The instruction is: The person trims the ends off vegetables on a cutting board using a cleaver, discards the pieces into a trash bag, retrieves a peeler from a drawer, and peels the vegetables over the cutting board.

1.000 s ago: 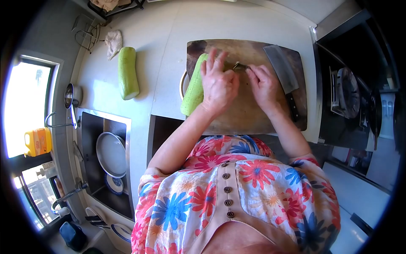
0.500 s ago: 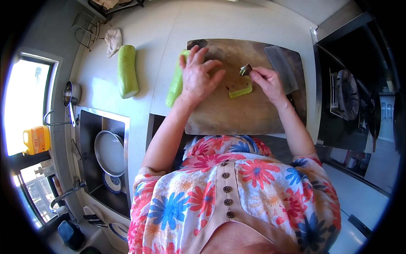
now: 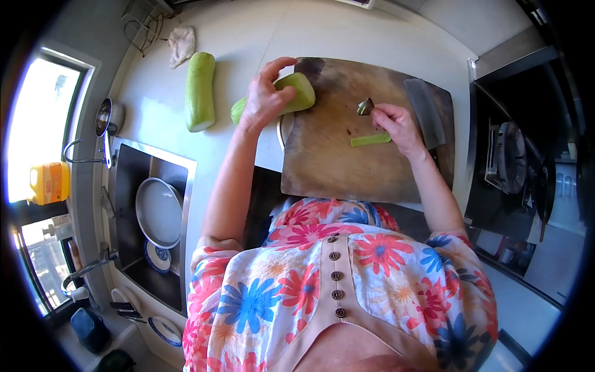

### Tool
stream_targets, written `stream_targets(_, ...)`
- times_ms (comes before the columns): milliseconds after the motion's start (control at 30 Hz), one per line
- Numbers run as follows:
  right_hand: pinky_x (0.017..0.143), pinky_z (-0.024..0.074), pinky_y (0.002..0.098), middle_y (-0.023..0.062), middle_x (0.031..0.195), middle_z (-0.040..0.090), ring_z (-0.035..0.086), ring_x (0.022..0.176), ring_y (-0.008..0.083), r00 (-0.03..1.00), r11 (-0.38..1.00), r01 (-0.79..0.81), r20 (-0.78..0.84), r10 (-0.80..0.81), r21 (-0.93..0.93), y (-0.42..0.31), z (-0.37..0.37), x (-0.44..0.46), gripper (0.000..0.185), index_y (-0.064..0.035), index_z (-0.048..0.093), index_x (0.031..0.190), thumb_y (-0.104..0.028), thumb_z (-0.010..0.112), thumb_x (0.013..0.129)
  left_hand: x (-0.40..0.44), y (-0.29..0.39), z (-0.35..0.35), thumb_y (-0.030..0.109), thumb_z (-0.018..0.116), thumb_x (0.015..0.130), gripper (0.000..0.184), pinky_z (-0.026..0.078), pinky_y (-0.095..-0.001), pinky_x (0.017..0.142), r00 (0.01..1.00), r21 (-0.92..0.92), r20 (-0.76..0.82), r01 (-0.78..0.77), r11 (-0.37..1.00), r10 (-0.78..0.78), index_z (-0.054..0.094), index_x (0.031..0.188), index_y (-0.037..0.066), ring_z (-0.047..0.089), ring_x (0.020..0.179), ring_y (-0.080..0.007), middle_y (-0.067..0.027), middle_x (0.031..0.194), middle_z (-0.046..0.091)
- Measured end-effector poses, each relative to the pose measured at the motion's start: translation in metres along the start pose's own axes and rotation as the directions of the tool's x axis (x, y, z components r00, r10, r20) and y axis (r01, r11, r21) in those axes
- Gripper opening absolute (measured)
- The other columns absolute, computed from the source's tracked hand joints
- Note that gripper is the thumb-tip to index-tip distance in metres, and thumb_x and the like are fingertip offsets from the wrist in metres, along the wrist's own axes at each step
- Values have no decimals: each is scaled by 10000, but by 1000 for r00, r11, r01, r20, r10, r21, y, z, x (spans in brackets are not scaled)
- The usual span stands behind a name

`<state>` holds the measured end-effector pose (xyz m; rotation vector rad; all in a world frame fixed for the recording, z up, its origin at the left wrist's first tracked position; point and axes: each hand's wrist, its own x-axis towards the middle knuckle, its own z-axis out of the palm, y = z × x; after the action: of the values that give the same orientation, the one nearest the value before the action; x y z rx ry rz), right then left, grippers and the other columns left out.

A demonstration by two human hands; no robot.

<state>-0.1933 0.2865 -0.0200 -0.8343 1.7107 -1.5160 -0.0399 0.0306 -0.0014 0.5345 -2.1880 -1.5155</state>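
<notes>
My left hand [image 3: 265,102] is closed over a peeled, pale green gourd [image 3: 302,92], its thumb resting on the upper side. The gourd lies at a slant, one cut end over the wooden cutting board [image 3: 328,158], the other end on the counter. Between the thumb and fingers of my right hand [image 3: 398,126] is a small dark brown and pale green piece [image 3: 365,107]; its exact kind is unclear. Just below it, a light green strip [image 3: 370,141] lies on the board beside small dark specks. A wide-bladed cleaver [image 3: 426,111] rests along the board's right side.
Another peeled gourd [image 3: 200,93] lies on the counter to the left, near a crumpled cloth [image 3: 181,46]. The sink [image 3: 133,162] at lower left holds a round pan [image 3: 159,212] and a small plate. A stove [image 3: 511,161] is at the right.
The gourd by my left hand has turned from upright to slanting, its end now on the board. My left hand has shifted left with it. My right hand still holds the small piece.
</notes>
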Motion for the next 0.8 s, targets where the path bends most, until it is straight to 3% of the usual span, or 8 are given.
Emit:
stream_targets(100, 590, 361, 196, -48, 708, 569, 466, 647, 31, 999, 998, -43, 17, 42, 39, 1, -2, -1, 173, -59, 684, 941, -214, 618, 903, 0, 9, -2, 55, 575, 735, 392, 426, -330, 982, 996, 164, 87, 0, 987, -14, 642, 1121, 65, 559, 1126, -212, -101, 1219, 589)
stream_targets(200, 601, 363, 198, -49, 719, 568, 467, 659, 33, 997, 995, -65, 52, 61, 74, 0, -3, -3, 178, -60, 679, 940, -221, 611, 907, 0, 12, 0, 104, 604, 742, 322, 448, -324, 939, 994, 243, 75, -91, 966, 75, 673, 1053, 62, 598, 1057, -225, -91, 1207, 597)
stream_targets(300, 617, 373, 205, -46, 732, 573, 474, 672, 39, 994, 992, -67, 93, 58, 104, -2, -1, -4, 172, -58, 677, 939, -215, 617, 903, 2, 18, 3, 161, 621, 733, 302, 470, -363, 902, 986, 297, 74, -164, 941, 148, 684, 1017, 79, 602, 1018, -292, -132, 1172, 598)
stream_targets(400, 635, 387, 211, -43, 746, 580, 483, 683, 45, 989, 988, -72, 139, 53, 135, -3, 1, -3, 169, -53, 676, 944, -208, 633, 892, -4, 47, 14, 180, 633, 764, 281, 485, -349, 862, 954, 206, 187, -271, 940, 234, 685, 1016, 66, 619, 975, -274, -131, 1102, 631)
stream_targets(500, 637, 397, 205, -60, 746, 568, 480, 694, 35, 985, 986, -84, 164, 60, 141, -7, 6, -3, 181, -48, 685, 949, -213, 649, 884, -9, 57, 33, 132, 647, 825, 237, 482, -284, 799, 861, 13, 503, -90, 996, 71, 672, 1027, 9, 606, 923, -166, -85, 1081, 637)
stream_targets(533, 636, 399, 201, -70, 743, 561, 478, 697, 29, 984, 986, -89, 166, 65, 138, -9, 7, -3, 186, -47, 689, 950, -217, 654, 883, -12, 64, 36, 143, 660, 840, 244, 478, -260, 758, 856, 30, 516, 19, 999, -31, 662, 1021, -20, 596, 824, -126, -61, 949, 656)
stream_targets(633, 642, 404, 195, -66, 753, 568, 484, 706, 28, 981, 986, -86, 185, 59, 144, -13, 7, -3, 172, -39, 688, 961, -189, 648, 885, -14, 53, 43, 151, 672, 834, 226, 472, -242, 717, 822, -165, 551, 274, 947, -142, 671, 992, -9, 589, 758, -101, -33, 841, 656)
stream_targets(800, 659, 397, 201, -51, 780, 565, 486, 719, 36, 976, 989, -68, 216, 37, 135, -16, 6, -4, 145, -28, 668, 920, -164, 622, 895, -13, 46, 47, 142, 694, 811, 175, 455, -220, 644, 766, -294, 625, 406, 865, -148, 681, 922, 8, 573, 690, -79, -19, 771, 649)
